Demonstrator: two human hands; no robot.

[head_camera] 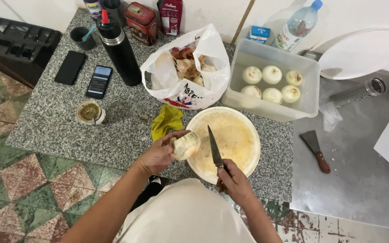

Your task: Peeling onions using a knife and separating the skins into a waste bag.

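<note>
Head view — onion (185, 145) in left hand (160, 153), knife (215, 150) in right hand (234, 180)

Kitchen corner seen from above
A speckled granite counter (55, 121) is set against pale walls (365, 13); green-and-pink patterned floor tiles (19, 180) are seen below.

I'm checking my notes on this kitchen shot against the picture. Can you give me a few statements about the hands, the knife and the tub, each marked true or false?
1. The left hand holds a peeled onion. True.
2. The right hand holds a knife over the round board. True.
3. The clear tub holds two onions. False: six peeled onions sit in it.
4. The white plastic bag is empty. False: onion skins fill it.
5. A yellow cloth lies left of the board. True.
</note>
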